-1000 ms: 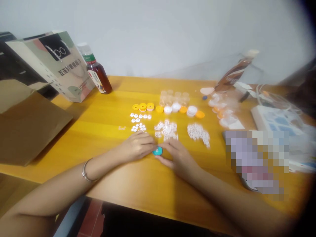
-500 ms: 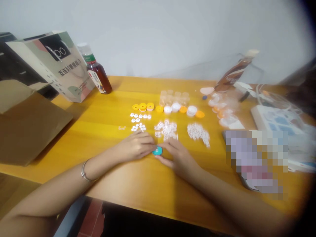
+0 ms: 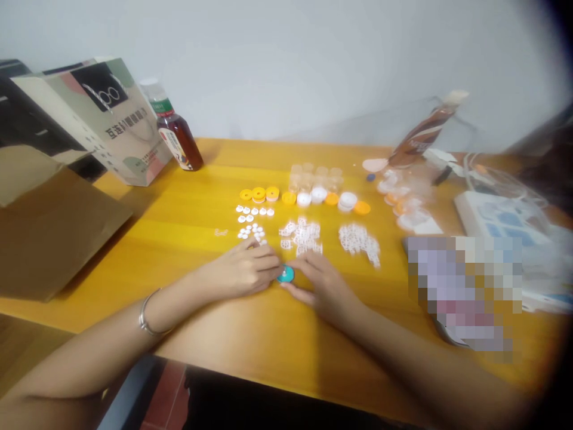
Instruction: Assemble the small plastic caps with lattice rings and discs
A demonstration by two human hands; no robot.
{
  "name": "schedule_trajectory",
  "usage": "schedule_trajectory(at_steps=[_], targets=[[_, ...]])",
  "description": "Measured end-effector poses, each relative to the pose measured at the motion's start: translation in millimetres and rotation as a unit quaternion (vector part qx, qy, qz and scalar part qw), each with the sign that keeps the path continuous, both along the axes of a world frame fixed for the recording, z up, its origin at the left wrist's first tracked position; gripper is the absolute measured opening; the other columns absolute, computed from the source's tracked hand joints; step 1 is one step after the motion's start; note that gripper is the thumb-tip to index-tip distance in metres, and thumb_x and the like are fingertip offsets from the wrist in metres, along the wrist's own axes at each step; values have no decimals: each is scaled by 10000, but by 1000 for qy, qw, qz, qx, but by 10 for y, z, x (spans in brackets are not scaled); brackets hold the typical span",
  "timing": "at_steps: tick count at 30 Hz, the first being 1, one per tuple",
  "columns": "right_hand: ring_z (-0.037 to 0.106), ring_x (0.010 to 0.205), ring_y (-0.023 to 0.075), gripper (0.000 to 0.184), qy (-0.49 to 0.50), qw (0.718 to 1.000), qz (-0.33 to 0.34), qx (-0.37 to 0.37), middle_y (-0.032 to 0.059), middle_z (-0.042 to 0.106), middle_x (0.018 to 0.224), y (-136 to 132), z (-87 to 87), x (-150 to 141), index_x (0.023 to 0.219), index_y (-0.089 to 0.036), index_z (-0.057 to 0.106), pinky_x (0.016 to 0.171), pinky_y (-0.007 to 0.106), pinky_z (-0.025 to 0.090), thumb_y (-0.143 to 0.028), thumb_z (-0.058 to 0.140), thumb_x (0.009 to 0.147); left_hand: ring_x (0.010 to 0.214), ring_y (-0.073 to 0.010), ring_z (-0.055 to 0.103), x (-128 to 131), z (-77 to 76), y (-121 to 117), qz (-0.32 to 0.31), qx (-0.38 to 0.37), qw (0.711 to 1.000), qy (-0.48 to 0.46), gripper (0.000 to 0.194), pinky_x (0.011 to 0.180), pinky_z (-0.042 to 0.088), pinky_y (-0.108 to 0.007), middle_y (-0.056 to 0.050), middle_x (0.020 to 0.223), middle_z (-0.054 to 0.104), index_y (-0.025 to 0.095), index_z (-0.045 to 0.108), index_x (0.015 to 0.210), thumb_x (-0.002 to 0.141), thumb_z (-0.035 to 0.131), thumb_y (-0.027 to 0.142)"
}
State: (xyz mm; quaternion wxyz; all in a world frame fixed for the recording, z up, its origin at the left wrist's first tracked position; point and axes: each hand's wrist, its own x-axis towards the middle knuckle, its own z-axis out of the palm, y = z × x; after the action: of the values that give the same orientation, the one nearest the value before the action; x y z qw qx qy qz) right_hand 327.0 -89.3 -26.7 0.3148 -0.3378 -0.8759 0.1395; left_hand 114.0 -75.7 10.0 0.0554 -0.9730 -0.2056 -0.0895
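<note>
A round teal cap (image 3: 286, 274) with a small white piece at its middle is low over the table in front of me. My right hand (image 3: 324, 286) grips it from the right between thumb and fingers. On its left side, my left hand (image 3: 250, 267) has its fingers curled and pressed together, the tips against or just over the cap's edge. What those fingertips hold, if anything, is hidden. Just beyond my left hand lie small white round pieces (image 3: 252, 230). Past my right hand is a pile of clear-white patterned pieces (image 3: 301, 234).
Yellow caps (image 3: 259, 193), white caps (image 3: 319, 194) and small clear cups (image 3: 316, 177) form rows farther back. Another white pile (image 3: 359, 240) lies right of centre. A cardboard box (image 3: 58, 239), paper bag (image 3: 120, 125) and dark bottle (image 3: 180, 143) stand left; a brown bottle (image 3: 421, 134) leans right.
My left hand has drawn back slightly to the left, with its fingertips off the cap's middle. My right hand and the teal cap have stayed in place.
</note>
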Motion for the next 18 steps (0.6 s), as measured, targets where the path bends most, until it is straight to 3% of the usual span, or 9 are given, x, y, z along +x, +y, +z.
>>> schedule_trajectory(at_steps=[11, 18], targets=[[527, 736, 182, 125, 6, 1000, -3, -15, 46, 538, 776, 13, -24, 14, 873, -186, 514, 677, 322, 460, -257, 579, 793, 858, -167, 541, -62, -32, -65, 9, 21, 999, -25, 209, 735, 369, -320, -55, 924, 630, 170, 565, 1059, 884, 454, 202], [534, 786, 196, 222, 9, 999, -7, -48, 65, 549, 840, 18, -17, 38, 907, -187, 523, 717, 344, 464, -328, 623, 768, 826, -157, 545, -418, 42, 259, 160, -57, 980, -106, 188, 726, 428, -294, -60, 910, 617, 176, 612, 967, 879, 455, 227]])
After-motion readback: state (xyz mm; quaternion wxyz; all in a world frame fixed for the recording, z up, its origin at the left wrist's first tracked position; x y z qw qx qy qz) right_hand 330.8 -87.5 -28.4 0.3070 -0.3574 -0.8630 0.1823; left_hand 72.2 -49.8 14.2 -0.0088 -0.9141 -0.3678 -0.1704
